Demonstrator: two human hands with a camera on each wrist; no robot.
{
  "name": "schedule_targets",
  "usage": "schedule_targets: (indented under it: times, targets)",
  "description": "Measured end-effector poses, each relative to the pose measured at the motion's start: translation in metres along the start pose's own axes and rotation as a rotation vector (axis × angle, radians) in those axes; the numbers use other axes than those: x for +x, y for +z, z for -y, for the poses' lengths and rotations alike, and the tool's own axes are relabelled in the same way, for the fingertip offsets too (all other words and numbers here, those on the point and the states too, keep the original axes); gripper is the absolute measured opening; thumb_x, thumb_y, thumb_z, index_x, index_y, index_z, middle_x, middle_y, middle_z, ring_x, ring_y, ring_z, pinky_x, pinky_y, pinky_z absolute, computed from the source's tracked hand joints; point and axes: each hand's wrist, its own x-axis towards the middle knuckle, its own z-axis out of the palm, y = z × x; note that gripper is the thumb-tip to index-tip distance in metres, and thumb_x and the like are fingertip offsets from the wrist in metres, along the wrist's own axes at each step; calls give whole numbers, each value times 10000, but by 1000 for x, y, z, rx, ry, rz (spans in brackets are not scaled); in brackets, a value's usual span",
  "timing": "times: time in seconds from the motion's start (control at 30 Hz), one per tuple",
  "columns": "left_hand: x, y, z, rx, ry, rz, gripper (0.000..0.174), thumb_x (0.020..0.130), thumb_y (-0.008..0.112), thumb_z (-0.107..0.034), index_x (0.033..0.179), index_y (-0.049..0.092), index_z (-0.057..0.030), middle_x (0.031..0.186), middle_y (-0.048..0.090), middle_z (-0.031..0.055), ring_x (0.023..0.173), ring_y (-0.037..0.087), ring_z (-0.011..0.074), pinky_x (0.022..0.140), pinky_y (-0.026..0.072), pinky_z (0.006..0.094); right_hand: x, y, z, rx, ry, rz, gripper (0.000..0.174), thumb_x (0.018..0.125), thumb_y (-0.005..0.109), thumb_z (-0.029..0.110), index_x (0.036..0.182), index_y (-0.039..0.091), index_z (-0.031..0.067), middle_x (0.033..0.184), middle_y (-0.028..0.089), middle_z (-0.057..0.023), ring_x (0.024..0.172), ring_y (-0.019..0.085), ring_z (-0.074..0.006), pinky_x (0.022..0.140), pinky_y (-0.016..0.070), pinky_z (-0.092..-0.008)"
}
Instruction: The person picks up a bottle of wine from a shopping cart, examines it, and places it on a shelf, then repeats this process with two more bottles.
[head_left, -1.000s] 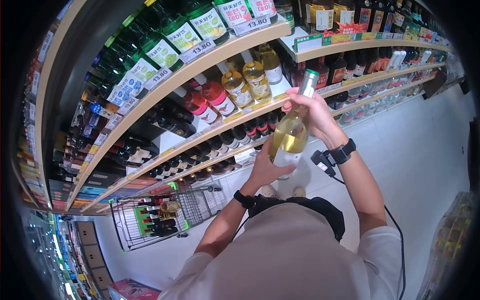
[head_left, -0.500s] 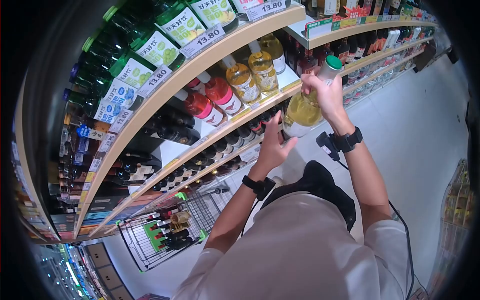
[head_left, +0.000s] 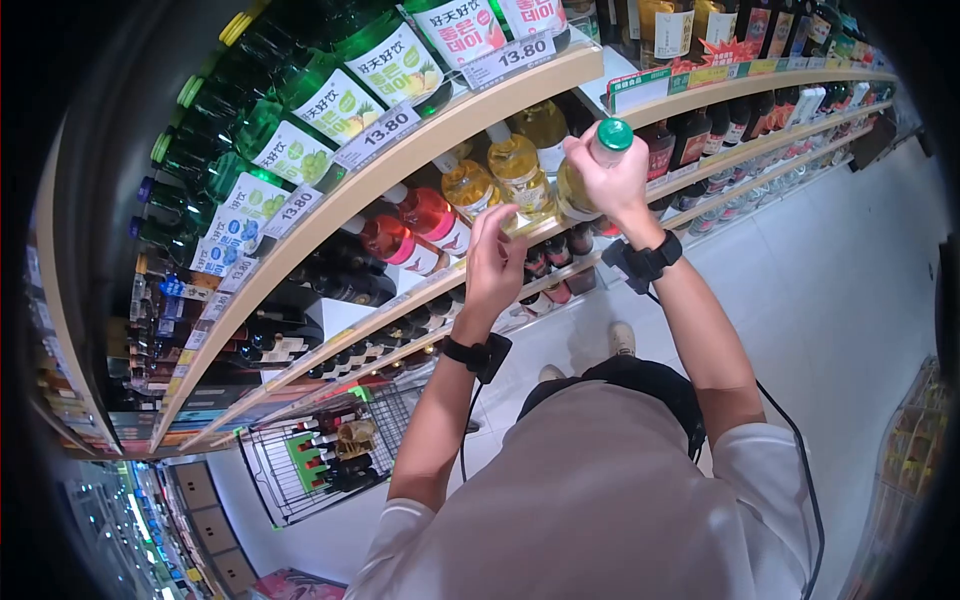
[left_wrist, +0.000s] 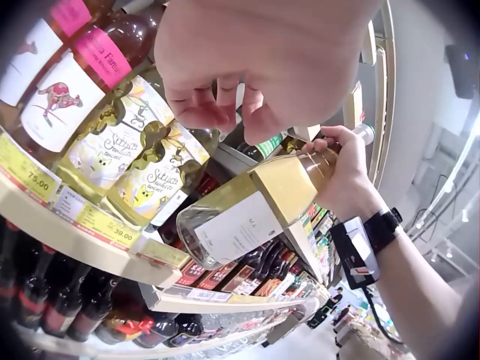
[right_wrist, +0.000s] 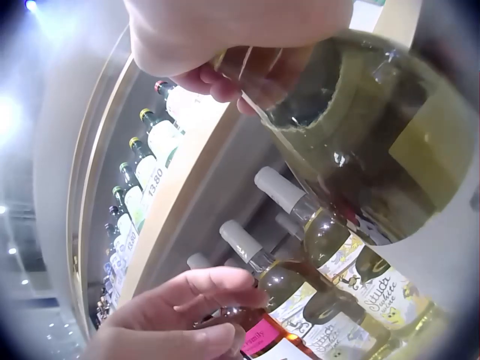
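Note:
My right hand (head_left: 612,185) grips a white wine bottle (left_wrist: 244,221) around its neck, below the green cap (head_left: 614,135). The bottle's base tilts toward the shelf, and its pale label faces my left wrist camera. In the head view the hand partly hides the bottle. My left hand (head_left: 494,265) is raised before the shelf edge, its fingers loosely bent with nothing between them. Right behind it stand yellow wine bottles (head_left: 515,170) with illustrated labels and pink wine bottles (head_left: 437,215) with kangaroo labels.
Above, green bottles (head_left: 290,150) line a shelf with 13.80 price tags (head_left: 378,137). Dark bottles fill the lower shelf (head_left: 535,265). A shopping cart (head_left: 262,480) holding several bottles stands to the left. More bottle shelves (head_left: 760,70) run off to the right.
Both hands held the bottle at first; the left hand has let go and moved up and left toward the shelf. The right hand has brought the bottle closer to the yellow wine bottles.

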Motion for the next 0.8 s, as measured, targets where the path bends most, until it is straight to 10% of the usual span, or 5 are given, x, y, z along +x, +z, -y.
schedule_targets:
  times: [0.3, 0.43, 0.53, 0.67, 0.8]
  targets:
    - [52, 5, -11, 462, -72, 121, 772, 861, 547, 29, 1558, 219, -30, 1563, 194, 362, 1180, 544, 520, 909, 522, 479, 30, 19, -15, -105, -150, 64, 135, 792, 750, 125, 796, 666, 18, 684, 663, -163, 631, 696, -294, 597, 529, -359]
    - [58, 10, -2, 570, 34, 124, 811, 814, 555, 53, 1555, 235, -28, 1546, 253, 355, 1142, 578, 489, 874, 536, 477, 36, 26, -28, -116, -104, 74, 147, 796, 741, 149, 814, 676, 18, 709, 671, -187, 688, 708, -340, 608, 535, -379]
    - [55, 14, -5, 545, -103, 194, 704, 889, 510, 21, 1550, 271, -34, 1590, 213, 303, 1210, 548, 480, 923, 516, 464, 40, 33, -45, -125, -144, 44, 146, 807, 738, 111, 787, 662, -12, 650, 653, -145, 585, 649, -183, 584, 502, -331]
    - [56, 18, -7, 652, -136, 184, 703, 873, 503, 14, 1544, 308, -65, 1600, 236, 259, 1067, 632, 449, 822, 550, 463, 42, 32, -54, -138, -67, 81, 194, 774, 762, 184, 801, 683, 9, 705, 666, -205, 703, 698, -377, 613, 537, -400]
    - [53, 20, -16, 693, -197, 171, 697, 874, 504, 0, 1541, 333, -103, 1610, 259, 203, 942, 674, 426, 720, 565, 455, 41, 29, -56, -108, -87, 99, 170, 791, 749, 160, 793, 678, 5, 681, 660, -191, 657, 695, -356, 600, 531, -386]
